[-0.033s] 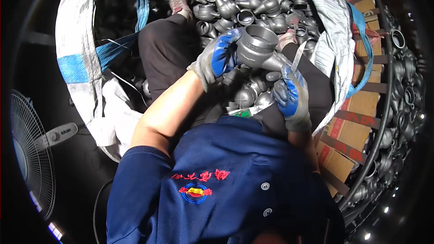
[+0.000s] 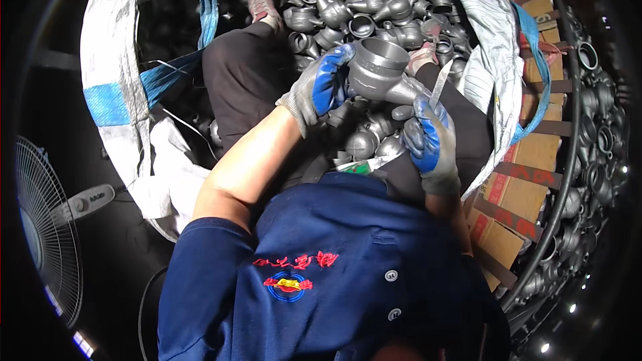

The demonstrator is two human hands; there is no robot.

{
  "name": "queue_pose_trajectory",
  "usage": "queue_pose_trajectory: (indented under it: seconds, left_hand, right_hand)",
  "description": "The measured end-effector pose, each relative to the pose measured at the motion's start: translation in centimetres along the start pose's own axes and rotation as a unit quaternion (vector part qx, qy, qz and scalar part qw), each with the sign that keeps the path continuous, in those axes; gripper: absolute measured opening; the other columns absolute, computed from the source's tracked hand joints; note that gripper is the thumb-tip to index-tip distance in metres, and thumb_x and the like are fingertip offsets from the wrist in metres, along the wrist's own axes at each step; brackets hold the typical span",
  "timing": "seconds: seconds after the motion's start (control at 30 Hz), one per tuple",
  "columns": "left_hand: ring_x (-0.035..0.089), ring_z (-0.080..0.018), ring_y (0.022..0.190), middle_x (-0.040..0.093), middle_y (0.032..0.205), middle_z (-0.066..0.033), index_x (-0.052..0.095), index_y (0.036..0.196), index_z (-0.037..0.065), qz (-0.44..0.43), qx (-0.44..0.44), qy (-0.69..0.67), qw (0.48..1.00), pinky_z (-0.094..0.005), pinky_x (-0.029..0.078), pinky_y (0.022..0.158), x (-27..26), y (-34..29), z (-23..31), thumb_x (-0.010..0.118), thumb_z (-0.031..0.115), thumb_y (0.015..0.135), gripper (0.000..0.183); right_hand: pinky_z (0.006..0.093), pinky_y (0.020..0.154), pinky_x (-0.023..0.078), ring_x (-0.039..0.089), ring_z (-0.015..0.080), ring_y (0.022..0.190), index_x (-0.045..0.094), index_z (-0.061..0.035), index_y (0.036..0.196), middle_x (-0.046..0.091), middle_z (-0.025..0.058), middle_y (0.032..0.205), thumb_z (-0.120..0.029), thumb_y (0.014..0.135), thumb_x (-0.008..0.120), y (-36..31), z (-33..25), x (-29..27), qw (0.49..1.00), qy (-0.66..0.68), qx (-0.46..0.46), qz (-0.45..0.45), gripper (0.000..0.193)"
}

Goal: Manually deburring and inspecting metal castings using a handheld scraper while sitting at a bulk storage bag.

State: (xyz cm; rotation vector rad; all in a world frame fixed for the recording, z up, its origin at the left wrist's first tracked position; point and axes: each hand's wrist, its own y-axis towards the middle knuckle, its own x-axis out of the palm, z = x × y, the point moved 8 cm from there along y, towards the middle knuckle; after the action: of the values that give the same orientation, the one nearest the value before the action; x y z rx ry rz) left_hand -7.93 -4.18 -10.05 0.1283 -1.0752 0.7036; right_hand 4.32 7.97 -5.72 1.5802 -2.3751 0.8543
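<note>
A dark grey metal pipe fitting (image 2: 374,73) with a wide round mouth and a narrower neck is held up over my lap. My left hand (image 2: 328,83), in a grey glove with a blue coated palm, grips its wide body from the left side. My right hand (image 2: 429,135), gloved alike, is closed near the narrow neck at the lower right. From its fist a flat, pale metal strip (image 2: 440,84) sticks up, its lower end hidden by the fingers. Whether the right fingers also bear on the neck I cannot tell.
Many similar fittings (image 2: 364,3) are heaped ahead and between my legs. White woven bag sides with blue straps (image 2: 110,103) rise at left and right. A fan (image 2: 50,220) stands at the left. Cardboard behind slats (image 2: 528,174) and more fittings (image 2: 592,180) line the right.
The pipe fitting appears turned very slightly, with raised marks now showing on its side. Both hands keep nearly the same places.
</note>
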Motion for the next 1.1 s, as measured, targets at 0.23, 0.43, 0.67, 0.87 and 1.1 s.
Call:
queue_pose_trajectory:
  seconds: [0.23, 0.43, 0.67, 0.87, 1.1]
  left_hand:
    - [0.058, -0.0117, 0.102, 0.060, 0.115, -0.0033, 0.049, 0.129, 0.009, 0.031, -0.006, 0.093, 0.995, -0.0258, 0.050, 0.081, -0.5, -0.2, -0.3, 0.038, 0.035, 0.100, 0.040]
    - [0.058, -0.0131, 0.103, 0.060, 0.116, -0.0049, 0.051, 0.126, 0.008, 0.056, 0.025, 0.122, 0.991, -0.0289, 0.048, 0.086, 0.0, -0.6, 0.5, 0.041, 0.038, 0.098, 0.042]
    - [0.058, -0.0155, 0.105, 0.059, 0.117, -0.0068, 0.051, 0.127, 0.006, 0.027, 0.095, 0.246, 0.964, -0.0297, 0.048, 0.089, 1.1, -0.9, 1.6, 0.044, 0.035, 0.098, 0.042]
    - [0.055, -0.0190, 0.111, 0.055, 0.122, -0.0101, 0.049, 0.128, 0.003, 0.007, 0.130, 0.193, 0.972, -0.0319, 0.046, 0.093, 1.4, -1.0, 2.2, 0.042, 0.029, 0.099, 0.039]
    - [0.053, -0.0181, 0.114, 0.053, 0.125, -0.0103, 0.048, 0.129, 0.003, 0.038, 0.089, 0.122, 0.988, -0.0321, 0.042, 0.098, 0.7, 0.0, 1.6, 0.040, 0.027, 0.099, 0.039]
  right_hand:
    - [0.0168, 0.042, 0.038, 0.047, 0.0019, 0.047, 0.054, 0.0025, 0.115, 0.065, 0.0102, 0.076, -0.016, 0.095, 0.052, -0.1, -1.4, 0.6, 0.990, -0.122, -0.073, 0.010, 0.027]
    - [0.0146, 0.042, 0.034, 0.044, -0.0010, 0.047, 0.052, 0.0007, 0.122, 0.065, 0.0062, 0.075, -0.014, 0.095, 0.052, 0.5, -0.4, -0.3, 0.994, -0.089, -0.051, 0.037, 0.031]
    - [0.0147, 0.041, 0.034, 0.044, -0.0006, 0.046, 0.050, -0.0013, 0.125, 0.064, 0.0062, 0.075, -0.013, 0.094, 0.051, 1.0, -0.3, -0.6, 0.992, -0.092, -0.084, 0.006, 0.033]
    - [0.0169, 0.037, 0.033, 0.043, 0.0025, 0.042, 0.053, -0.0033, 0.112, 0.064, 0.0105, 0.073, -0.017, 0.096, 0.049, 1.6, 2.0, -1.9, 0.999, 0.007, 0.002, 0.032, 0.022]
    - [0.0173, 0.032, 0.028, 0.040, 0.0049, 0.035, 0.055, -0.0059, 0.092, 0.063, 0.0110, 0.066, -0.026, 0.097, 0.049, 1.9, 2.8, -2.5, 0.997, 0.074, 0.001, 0.029, 0.021]
